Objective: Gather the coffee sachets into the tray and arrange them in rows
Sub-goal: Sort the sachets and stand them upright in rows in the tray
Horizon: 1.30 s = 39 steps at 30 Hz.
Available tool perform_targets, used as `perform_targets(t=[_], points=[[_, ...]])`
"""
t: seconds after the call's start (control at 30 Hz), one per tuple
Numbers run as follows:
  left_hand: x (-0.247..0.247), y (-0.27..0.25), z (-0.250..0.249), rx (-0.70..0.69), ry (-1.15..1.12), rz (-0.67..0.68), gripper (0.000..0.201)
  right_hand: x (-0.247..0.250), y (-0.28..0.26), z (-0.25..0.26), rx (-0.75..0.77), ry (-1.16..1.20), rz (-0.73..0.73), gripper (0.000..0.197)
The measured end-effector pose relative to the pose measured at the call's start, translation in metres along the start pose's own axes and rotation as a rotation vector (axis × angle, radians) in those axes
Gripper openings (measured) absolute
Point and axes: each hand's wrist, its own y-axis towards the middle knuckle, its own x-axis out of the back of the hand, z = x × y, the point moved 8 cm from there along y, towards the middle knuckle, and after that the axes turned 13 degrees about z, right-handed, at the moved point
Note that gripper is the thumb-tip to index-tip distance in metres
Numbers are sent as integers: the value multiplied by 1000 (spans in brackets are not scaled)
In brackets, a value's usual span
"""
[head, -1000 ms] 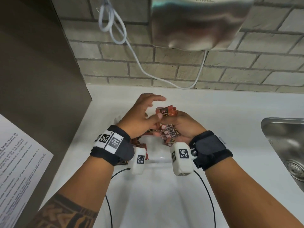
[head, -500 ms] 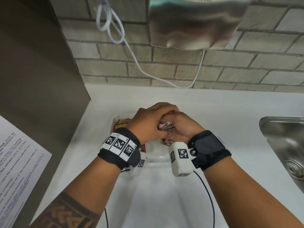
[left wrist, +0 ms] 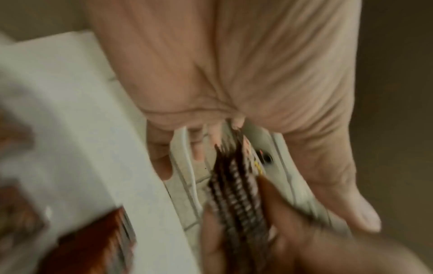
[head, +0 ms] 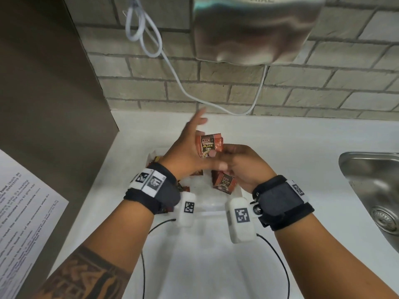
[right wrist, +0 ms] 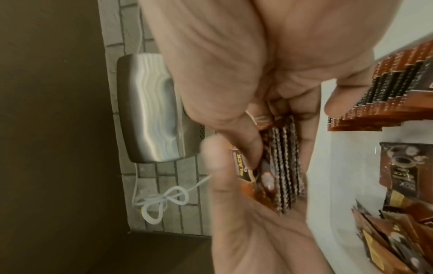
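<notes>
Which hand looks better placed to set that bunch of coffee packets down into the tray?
Probably the right hand: its fingers pinch the stack of sachets above the tray. The left hand is spread open beside it.

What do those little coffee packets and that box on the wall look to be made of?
The coffee sachets pinched in the right hand look like glossy printed plastic or foil film: shiny faces, crimped zigzag edges in the right wrist view. The hand dryer on the wall looks like brushed stainless steel, with a soft streaky sheen and blurred reflections. The tray seems clear plastic, though that is hard to tell.
</notes>
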Motion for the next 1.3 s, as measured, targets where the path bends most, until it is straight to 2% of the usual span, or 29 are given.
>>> perform_targets(t=[0.07,0.13,0.2,0.23,0.33,0.37,0.43,0.5,0.57,0.67,0.83,1.03,1.17,1.23,1.3], points=[[0,-2,14,93,-465,-59,121,-4,-4,3,12,57,35,28],[-18,-4,21,169,-811,36,96,-11,-5,4,36,102,55,29],[-33,-5,9,127,-894,190,61,-14,-4,6,84,55,55,29],[-36,-5,4,90,-885,223,50,-13,-6,7,109,12,49,28],[-35,-4,2,53,-871,187,42,-9,-11,13,127,-152,15,31],[-34,-4,3,56,-849,168,40,-6,-14,16,118,-220,-14,36],[-34,-5,5,71,-787,145,39,8,-23,27,104,-384,-168,45],[-36,-7,7,80,-723,134,41,16,-32,44,162,-524,-271,38],[-40,-8,6,83,-649,148,41,16,-32,53,213,-567,-223,26],[-47,-9,7,87,-576,178,30,18,-28,54,191,-581,-177,17],[-52,-10,10,59,-579,237,38,29,-25,52,173,-515,-146,16],[-48,-4,15,66,-457,177,42,34,-21,48,184,-543,-137,13],[-49,-12,29,201,-226,247,40,46,-27,36,129,-633,-177,10],[-45,-22,40,358,-18,286,39,57,-29,20,30,-702,-210,8],[-42,-29,50,475,283,353,44,65,-30,-1,-90,-801,-214,5]])
